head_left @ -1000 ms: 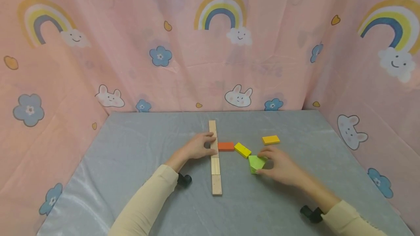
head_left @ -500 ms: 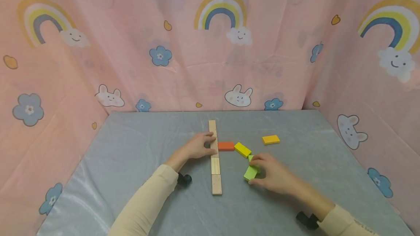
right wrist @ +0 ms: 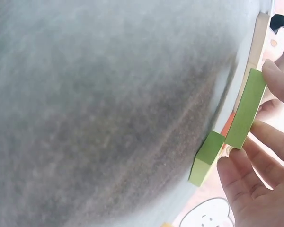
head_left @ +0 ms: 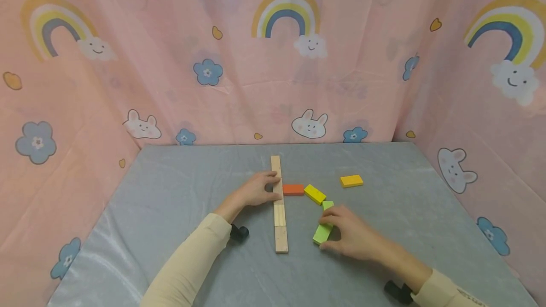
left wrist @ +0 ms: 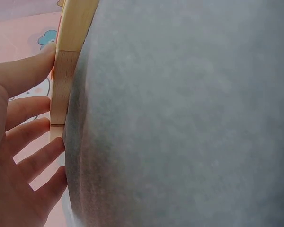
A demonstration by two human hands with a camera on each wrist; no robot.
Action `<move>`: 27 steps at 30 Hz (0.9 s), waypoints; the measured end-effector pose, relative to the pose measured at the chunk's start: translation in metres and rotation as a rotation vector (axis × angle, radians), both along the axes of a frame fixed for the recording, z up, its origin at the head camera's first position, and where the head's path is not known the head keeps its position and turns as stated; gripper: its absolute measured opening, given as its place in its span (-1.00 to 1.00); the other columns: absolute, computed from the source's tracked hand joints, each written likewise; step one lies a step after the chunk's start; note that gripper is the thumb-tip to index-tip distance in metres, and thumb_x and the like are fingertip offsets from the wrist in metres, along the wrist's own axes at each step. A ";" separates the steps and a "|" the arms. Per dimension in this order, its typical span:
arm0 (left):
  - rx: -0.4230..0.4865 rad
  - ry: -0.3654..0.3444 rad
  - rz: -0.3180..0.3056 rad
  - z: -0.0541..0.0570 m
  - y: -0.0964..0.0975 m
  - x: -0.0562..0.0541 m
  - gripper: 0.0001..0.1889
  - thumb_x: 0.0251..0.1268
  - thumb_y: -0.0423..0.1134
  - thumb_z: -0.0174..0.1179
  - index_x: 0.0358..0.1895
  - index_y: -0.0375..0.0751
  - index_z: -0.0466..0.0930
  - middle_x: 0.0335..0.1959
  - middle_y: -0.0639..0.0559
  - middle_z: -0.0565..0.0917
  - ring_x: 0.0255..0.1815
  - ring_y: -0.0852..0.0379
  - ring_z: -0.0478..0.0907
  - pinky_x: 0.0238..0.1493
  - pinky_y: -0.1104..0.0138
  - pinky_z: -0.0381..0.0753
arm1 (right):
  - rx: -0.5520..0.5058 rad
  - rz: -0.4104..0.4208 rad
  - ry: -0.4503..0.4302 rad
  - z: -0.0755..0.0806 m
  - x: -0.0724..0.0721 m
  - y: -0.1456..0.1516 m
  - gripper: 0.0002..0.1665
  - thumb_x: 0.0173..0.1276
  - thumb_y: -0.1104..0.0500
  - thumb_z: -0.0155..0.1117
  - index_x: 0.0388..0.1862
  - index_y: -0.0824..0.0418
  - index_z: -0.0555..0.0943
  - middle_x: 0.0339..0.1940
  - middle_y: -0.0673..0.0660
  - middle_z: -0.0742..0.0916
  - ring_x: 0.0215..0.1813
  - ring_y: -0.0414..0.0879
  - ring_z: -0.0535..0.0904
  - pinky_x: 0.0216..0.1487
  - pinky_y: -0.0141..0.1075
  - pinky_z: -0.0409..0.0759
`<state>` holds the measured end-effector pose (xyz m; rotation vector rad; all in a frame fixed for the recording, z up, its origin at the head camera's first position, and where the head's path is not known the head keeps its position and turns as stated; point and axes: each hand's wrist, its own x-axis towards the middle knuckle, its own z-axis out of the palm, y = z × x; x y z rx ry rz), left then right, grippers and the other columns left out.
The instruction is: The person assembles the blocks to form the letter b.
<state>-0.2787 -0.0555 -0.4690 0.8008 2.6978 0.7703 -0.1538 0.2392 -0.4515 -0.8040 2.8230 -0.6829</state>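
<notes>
A straight row of plain wooden blocks lies flat on the table. My left hand rests against its left side, thumb and fingertips touching a wooden block, fingers fairly straight. From the row's right side, a red-orange block, a yellow block and a light green block curve toward the front. My right hand pinches another green block between thumb and fingers, at the near end of this curve. In the right wrist view, its end meets a corner of the other green block.
A lone orange-yellow block lies behind the right hand, apart from the others. Grey cloth covers the table. A pink patterned curtain rises along the back and sides.
My right hand has moved toward the front left with the green block, which has turned from overlapping the other green block to extending from its near end. The left hand has stayed put.
</notes>
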 end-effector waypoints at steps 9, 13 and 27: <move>0.001 0.007 0.001 0.000 0.000 0.000 -0.35 0.36 0.00 0.35 0.43 -0.21 0.48 0.55 -0.09 0.31 0.58 -0.15 0.17 0.52 -0.02 0.19 | 0.042 -0.001 -0.044 -0.001 0.000 -0.005 -0.39 0.10 -0.14 0.63 0.07 0.13 0.73 0.05 -0.11 0.62 0.06 -0.13 0.47 0.08 -0.05 0.57; 0.000 0.012 0.000 0.000 0.000 0.000 -0.35 0.36 0.00 0.35 0.43 -0.21 0.48 0.55 -0.10 0.31 0.58 -0.15 0.17 0.52 -0.02 0.19 | 0.058 0.015 -0.044 0.000 -0.001 -0.005 -0.37 0.11 -0.16 0.62 0.08 0.12 0.72 0.05 -0.10 0.62 0.04 -0.13 0.46 0.04 -0.07 0.58; -0.007 -0.007 0.014 0.000 0.001 0.000 -0.35 0.36 -0.01 0.35 0.44 -0.19 0.47 0.56 -0.07 0.30 0.59 -0.15 0.15 0.53 -0.02 0.17 | 0.048 0.057 -0.012 -0.001 -0.003 0.000 -0.36 0.08 -0.13 0.64 0.09 0.15 0.72 0.06 -0.08 0.63 0.04 -0.12 0.46 0.03 -0.09 0.58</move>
